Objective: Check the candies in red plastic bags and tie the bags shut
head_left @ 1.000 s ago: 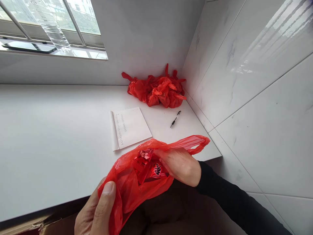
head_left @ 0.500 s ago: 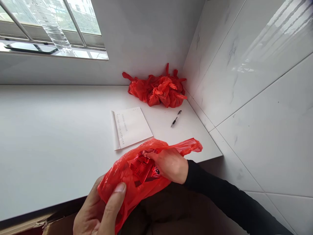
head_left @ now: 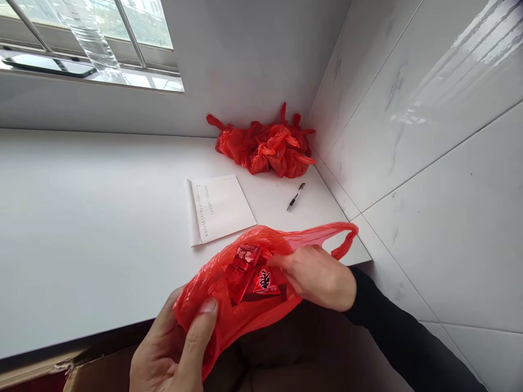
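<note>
My left hand [head_left: 175, 343] is closed on the near left rim of a red plastic bag [head_left: 253, 321], with the thumb pressed on the outside. The bag's mouth gapes toward me, and several small red snack packets [head_left: 241, 272] with dark and white print lie inside. At the right of the mouth is my right hand [head_left: 321, 277], a finger stretched over the packets and nothing visible in its grasp. Its other fingers are partly hidden. A loop handle [head_left: 347, 239] of the bag sticks out beyond this hand.
Several tied red bags [head_left: 265, 149] are heaped in the table's far corner against the wall. A notepad [head_left: 224, 207] with writing and a black pen [head_left: 296, 197] lie on the white table [head_left: 102, 228]. A cardboard box edge [head_left: 93, 367] shows below left. Tiled wall [head_left: 441, 218] rises at right.
My right hand has drawn back to the right from the packets, uncovering more of their print. The bag's right handle has spread into an open loop. My left hand keeps its hold.
</note>
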Demonstrator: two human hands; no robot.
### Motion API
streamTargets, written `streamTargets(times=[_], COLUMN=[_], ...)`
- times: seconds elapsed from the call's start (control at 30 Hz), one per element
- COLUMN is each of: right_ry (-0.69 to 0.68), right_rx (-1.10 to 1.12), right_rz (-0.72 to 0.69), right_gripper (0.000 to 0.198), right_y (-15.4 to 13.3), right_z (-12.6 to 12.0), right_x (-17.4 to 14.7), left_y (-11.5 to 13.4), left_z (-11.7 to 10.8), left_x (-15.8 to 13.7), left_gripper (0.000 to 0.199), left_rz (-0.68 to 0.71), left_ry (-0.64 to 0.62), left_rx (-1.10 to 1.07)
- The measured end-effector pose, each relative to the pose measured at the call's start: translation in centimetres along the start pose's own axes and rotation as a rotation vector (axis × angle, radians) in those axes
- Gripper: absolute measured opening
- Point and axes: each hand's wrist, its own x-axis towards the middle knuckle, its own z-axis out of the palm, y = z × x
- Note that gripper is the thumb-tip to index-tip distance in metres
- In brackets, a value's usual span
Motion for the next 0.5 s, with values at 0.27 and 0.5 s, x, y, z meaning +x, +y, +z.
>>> streamTargets(times=[0.27,0.5], right_ry=[0.008,0.097], right_rx=[0.055,-0.045], right_rz=[0.0,0.041], right_gripper=[0.028,0.025], right_y=[0.3,1.2], right_z=[0.4,0.3], right_x=[-0.3,-1.4], left_y=[-0.2,-0.2], left_z=[0.0,0.2], left_x=[-0.1,-0.6], left_gripper=[0.036,0.036], left_rz=[-0.129,-0.055], left_ry=[-0.061,-0.088], left_rx=[-0.137,-0.102])
